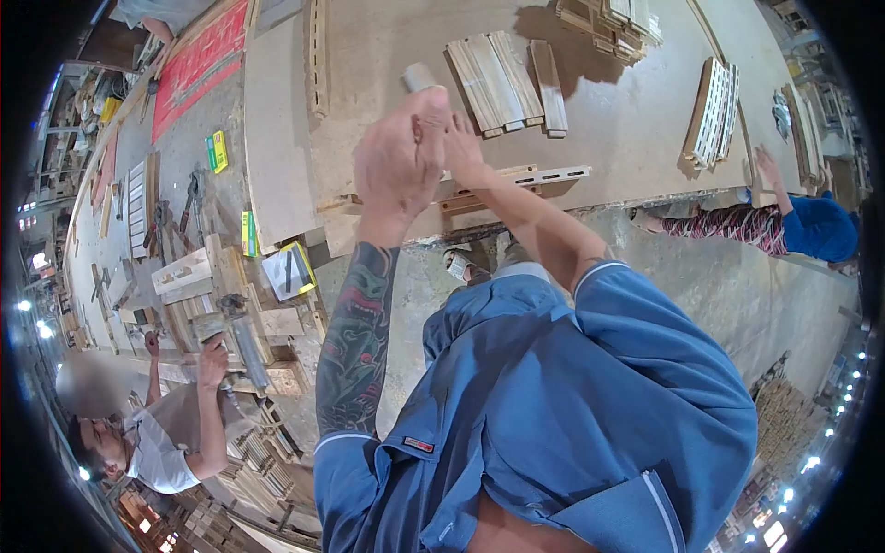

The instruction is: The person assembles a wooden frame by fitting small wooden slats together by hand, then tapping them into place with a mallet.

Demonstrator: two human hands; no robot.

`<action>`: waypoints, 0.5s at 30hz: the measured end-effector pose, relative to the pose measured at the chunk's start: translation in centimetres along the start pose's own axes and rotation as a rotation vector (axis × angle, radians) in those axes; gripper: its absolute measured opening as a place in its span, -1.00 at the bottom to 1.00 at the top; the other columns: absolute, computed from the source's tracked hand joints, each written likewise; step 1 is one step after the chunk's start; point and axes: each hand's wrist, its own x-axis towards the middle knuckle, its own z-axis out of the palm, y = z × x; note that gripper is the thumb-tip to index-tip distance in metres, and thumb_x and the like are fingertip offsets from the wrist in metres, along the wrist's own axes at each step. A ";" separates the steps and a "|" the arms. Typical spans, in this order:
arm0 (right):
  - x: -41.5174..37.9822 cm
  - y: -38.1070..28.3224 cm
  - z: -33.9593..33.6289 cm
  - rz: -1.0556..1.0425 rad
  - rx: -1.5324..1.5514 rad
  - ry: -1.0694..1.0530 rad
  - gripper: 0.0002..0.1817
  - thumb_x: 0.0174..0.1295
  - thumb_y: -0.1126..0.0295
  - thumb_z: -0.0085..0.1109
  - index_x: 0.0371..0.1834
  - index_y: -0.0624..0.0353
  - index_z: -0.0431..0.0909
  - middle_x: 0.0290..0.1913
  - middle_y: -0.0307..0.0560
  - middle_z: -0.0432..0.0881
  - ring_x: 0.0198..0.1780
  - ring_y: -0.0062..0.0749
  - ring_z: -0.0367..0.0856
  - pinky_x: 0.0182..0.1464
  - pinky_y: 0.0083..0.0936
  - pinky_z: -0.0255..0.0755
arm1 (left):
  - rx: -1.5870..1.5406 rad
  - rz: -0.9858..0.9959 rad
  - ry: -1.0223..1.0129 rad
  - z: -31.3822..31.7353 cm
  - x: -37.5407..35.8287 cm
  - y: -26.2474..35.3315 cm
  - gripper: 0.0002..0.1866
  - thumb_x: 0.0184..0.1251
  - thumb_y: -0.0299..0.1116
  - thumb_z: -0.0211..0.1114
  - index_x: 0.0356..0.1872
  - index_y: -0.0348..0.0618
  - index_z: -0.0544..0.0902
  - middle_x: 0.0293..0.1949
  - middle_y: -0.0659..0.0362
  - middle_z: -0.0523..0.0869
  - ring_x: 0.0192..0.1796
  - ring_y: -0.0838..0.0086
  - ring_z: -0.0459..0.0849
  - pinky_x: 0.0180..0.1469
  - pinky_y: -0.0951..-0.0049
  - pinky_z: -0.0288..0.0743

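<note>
My left hand (401, 152) is raised over the worktable (369, 55), closed in a fist. Just beyond its knuckles shows a pale block-like end (419, 77); whether the fist holds it is unclear. My right hand (465, 152) lies beside and partly behind the fist, with its visible fingers stretched out toward the table. Close to my right wrist, a slotted wooden strip (562, 174) lies along the table's near edge, partly hidden by my arm. Several light wooden slats (495, 83) sit side by side just beyond my right hand, with a single slat (548, 88) to their right.
Stacked wood pieces (613, 26) lie at the far side, slotted strips (713, 115) to the right. At left are green-yellow boxes (217, 152), tools and a red sheet (198, 69). A co-worker (166, 447) works at lower left; another person (816, 229) reaches to the table at right.
</note>
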 end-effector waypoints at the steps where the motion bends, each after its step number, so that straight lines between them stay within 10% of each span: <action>1: 0.0 -0.6 -0.3 -0.005 0.164 -0.017 -0.37 0.23 0.33 0.14 0.40 0.22 0.31 0.50 0.33 0.21 0.54 0.23 0.15 0.49 0.01 0.14 | -0.008 -0.096 0.001 -0.1 -0.1 0.1 -0.35 0.55 0.24 -0.05 0.01 -0.15 0.74 -0.26 -0.04 0.79 -0.22 0.09 0.77 -0.16 0.22 0.58; 3: -0.4 -1.4 -0.9 0.026 0.278 0.126 -0.44 0.10 0.52 0.24 0.24 0.13 0.40 0.21 0.29 0.51 0.23 0.15 0.54 0.19 -0.01 0.45 | 0.070 -0.119 -0.015 -0.1 -0.3 0.5 -0.41 0.55 0.19 -0.01 0.00 -0.12 0.75 -0.26 -0.03 0.79 -0.23 0.11 0.78 -0.17 0.24 0.58; 6: 1.3 0.0 -5.3 0.365 0.493 -0.249 -0.54 0.20 0.47 0.27 0.18 0.17 0.43 -0.12 0.11 0.69 -0.10 -0.06 0.72 -0.01 -0.16 0.58 | 0.178 -0.071 0.027 0.8 -0.6 0.1 -0.54 0.53 0.08 0.10 -0.02 -0.06 0.76 -0.25 0.01 0.79 -0.26 0.16 0.78 -0.20 0.27 0.59; 9: 0.0 2.2 -13.0 0.445 1.046 -0.191 -0.62 0.29 0.37 0.31 0.13 0.24 0.52 -0.28 -0.08 0.74 -0.28 -0.36 0.73 -0.12 -0.36 0.61 | 0.246 -0.030 0.078 1.4 -1.2 0.0 -0.64 0.49 -0.02 0.20 -0.02 -0.04 0.76 -0.24 0.04 0.80 -0.28 0.20 0.78 -0.22 0.29 0.59; 15: -5.3 6.2 -12.5 0.026 1.377 -0.436 -0.68 0.37 0.38 0.27 0.09 0.36 0.64 -0.12 -0.11 0.77 -0.15 -0.54 0.67 -0.06 -0.47 0.56 | 0.245 -0.038 0.076 1.6 -0.8 -0.4 -0.70 0.45 -0.09 0.27 -0.02 -0.03 0.75 -0.22 0.09 0.81 -0.28 0.29 0.78 -0.22 0.31 0.60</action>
